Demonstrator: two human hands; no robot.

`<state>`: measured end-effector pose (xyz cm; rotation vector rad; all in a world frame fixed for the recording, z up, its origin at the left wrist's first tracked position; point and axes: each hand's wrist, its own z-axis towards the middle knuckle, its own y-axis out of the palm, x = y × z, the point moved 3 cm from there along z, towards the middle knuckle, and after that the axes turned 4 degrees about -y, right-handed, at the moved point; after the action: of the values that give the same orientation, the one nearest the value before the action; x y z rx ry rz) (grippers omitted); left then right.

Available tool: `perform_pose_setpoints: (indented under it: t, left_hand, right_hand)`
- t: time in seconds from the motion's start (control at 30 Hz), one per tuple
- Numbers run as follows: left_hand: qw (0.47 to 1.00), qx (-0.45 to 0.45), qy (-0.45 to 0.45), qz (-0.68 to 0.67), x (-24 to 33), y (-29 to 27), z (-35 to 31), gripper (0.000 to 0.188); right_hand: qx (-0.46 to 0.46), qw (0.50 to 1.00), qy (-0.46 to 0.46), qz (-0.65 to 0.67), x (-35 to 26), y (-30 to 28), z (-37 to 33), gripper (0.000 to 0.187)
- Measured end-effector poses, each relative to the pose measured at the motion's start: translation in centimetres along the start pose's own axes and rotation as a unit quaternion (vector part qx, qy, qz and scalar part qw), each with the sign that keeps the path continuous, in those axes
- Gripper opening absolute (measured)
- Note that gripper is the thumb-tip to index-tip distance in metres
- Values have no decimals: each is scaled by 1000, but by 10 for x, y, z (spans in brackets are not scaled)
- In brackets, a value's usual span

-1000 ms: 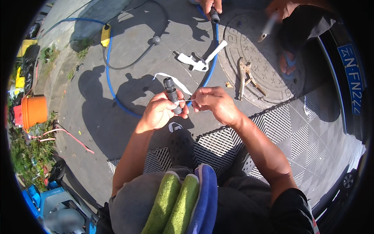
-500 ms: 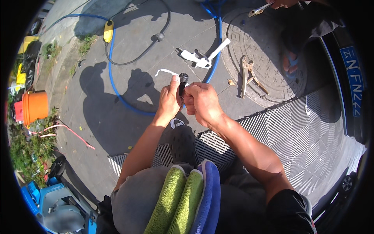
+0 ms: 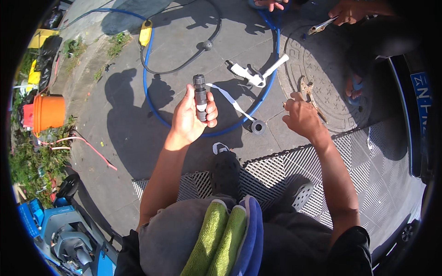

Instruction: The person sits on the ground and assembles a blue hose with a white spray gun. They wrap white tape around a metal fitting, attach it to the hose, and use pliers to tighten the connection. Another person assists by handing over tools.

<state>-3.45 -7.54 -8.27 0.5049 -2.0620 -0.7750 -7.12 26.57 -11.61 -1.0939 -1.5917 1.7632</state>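
Note:
My left hand (image 3: 188, 117) is closed round a black cylindrical hose fitting (image 3: 200, 89), held upright with white tape about its lower part. From beside the fitting a loose strip of white tape (image 3: 230, 101) runs down to a small dark spool (image 3: 258, 127); whether the spool touches the paving cannot be made out. My right hand (image 3: 304, 117) is over rusty locking pliers (image 3: 307, 87) lying on the manhole cover's edge. Its fingers are apart and half bent, covering part of the pliers, and no grip on them shows.
A white trigger gun (image 3: 251, 74) lies beyond my hands, near a looped blue hose (image 3: 146, 87) and a yellow inline box (image 3: 146, 33). At the upper right, another person's hand (image 3: 352, 11) holds a metal tool (image 3: 322, 26). An orange bucket (image 3: 49, 112) stands left.
My hands have come apart: the right has moved right to the pliers, the left now shows the fitting more fully. The tape spool has come into view. Another person's hand appears at the top.

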Motion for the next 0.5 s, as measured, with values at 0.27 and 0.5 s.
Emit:
perform_pose_setpoints:
  t: [0.27,0.5]
  left_hand:
    - [969,-22,-113,219,-29,59,-20,47]
    - [963,76,-88,243,-35,72,-25,25]
  right_hand:
    - [-57,842,0,536,-76,-81,33,69]
    - [-93,835,-59,539,-93,-75,23,33]
